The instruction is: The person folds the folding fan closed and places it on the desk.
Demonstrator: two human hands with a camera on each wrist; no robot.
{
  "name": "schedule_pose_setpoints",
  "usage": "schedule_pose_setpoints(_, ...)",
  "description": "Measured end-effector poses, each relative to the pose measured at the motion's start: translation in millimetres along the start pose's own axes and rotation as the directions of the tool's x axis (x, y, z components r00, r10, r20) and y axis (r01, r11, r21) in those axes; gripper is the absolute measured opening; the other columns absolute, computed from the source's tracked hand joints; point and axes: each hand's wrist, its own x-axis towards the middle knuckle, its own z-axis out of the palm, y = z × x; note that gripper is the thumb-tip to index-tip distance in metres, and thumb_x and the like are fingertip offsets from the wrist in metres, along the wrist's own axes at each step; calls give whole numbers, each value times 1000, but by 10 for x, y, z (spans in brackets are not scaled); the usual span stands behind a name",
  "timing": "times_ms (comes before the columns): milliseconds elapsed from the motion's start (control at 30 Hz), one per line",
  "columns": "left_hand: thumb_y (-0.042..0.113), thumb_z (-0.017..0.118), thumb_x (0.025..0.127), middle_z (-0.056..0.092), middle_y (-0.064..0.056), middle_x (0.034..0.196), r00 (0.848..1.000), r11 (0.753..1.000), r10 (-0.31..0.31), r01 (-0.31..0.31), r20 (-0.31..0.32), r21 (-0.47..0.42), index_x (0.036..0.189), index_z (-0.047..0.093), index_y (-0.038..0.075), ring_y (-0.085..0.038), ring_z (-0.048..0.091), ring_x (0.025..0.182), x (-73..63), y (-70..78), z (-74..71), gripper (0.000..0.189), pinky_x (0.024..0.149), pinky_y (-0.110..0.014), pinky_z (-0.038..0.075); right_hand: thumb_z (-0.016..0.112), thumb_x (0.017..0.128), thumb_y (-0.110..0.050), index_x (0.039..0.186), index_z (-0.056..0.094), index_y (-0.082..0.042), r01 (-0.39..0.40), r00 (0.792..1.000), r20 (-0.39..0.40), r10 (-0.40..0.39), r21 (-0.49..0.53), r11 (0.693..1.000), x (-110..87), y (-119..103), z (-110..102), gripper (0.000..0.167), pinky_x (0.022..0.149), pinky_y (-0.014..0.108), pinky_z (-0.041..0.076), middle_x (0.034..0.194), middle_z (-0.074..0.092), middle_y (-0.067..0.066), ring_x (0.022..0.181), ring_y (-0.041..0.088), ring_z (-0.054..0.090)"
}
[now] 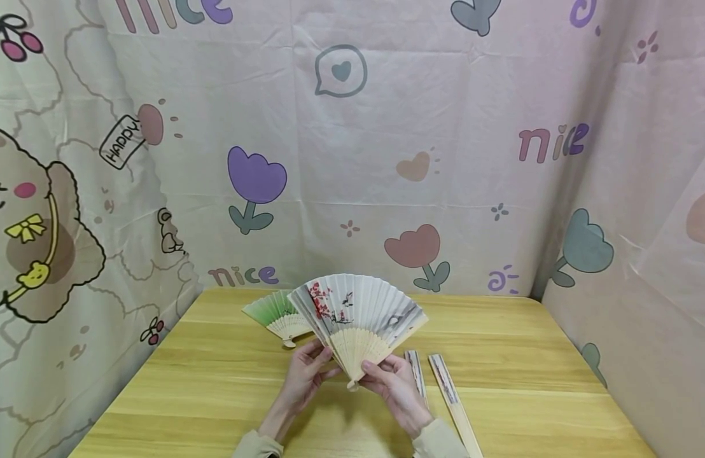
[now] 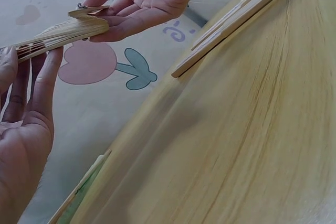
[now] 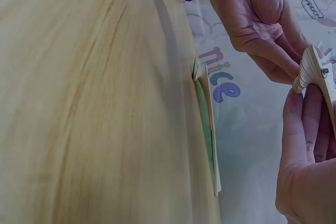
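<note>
A spread folding fan, white with red blossoms, birds and grey ink scenery on pale ribs, is held up over the table by both hands. My left hand pinches its left edge, thumb in front and fingers behind. On the lower right ribs, my right hand grips with the thumb on the front. The fan's pivot end shows between the hands in the left wrist view. From the right wrist, the fan appears edge-on, with the fingers of the right hand under it.
Behind and left of the held fan, a green-and-white fan lies spread on the wooden table. Two folded fans lie right of the hands: one in full view, another partly behind the right hand. A printed cloth hangs around the table.
</note>
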Motion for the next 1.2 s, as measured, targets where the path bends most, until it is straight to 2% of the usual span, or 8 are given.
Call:
schedule_pose_setpoints(133,-9,36,104,71,-1,123,1000,1000,0,0,23,-11,127,65,11,-15,71,111,-2,-1,-14,42,95,-34,62,66,94,-2,136,45,17,-4,1000,20,4,3,1000,-2,3,1,50,95,33,64,108,75,7,97,17,74)
schedule_pose_setpoints(300,-7,40,104,72,0,121,1000,1000,-3,3,16,2,125,66,12,-14,72,110,-7,-7,-14,39,94,-34,62,65,94,-2,136,44,18,-4,999,34,4,-7,1000,3,16,-4,51,95,33,64,111,74,10,98,17,74)
schedule_pose_setpoints(767,-3,47,103,73,2,118,999,998,-30,29,29,53,123,68,15,-12,73,104,-11,-9,-1,34,89,-35,64,68,92,-6,134,50,14,-18,999,46,21,-51,999,-28,31,-32,49,91,34,66,106,76,6,91,17,75)
schedule_pose_setpoints(1033,1,49,103,72,8,116,994,982,-105,110,-40,152,122,68,22,-9,72,102,-29,-23,-6,34,88,-34,64,67,95,-15,128,55,12,-21,1000,2,22,-114,993,-23,45,-15,44,86,33,67,97,77,4,83,14,75)
schedule_pose_setpoints(1200,3,52,103,72,8,115,987,966,-130,147,-90,212,119,68,24,-9,72,101,-31,-24,15,31,86,-31,65,65,97,-16,123,59,10,-19,999,-39,14,-135,991,-19,44,5,38,82,33,68,89,77,1,77,12,74)
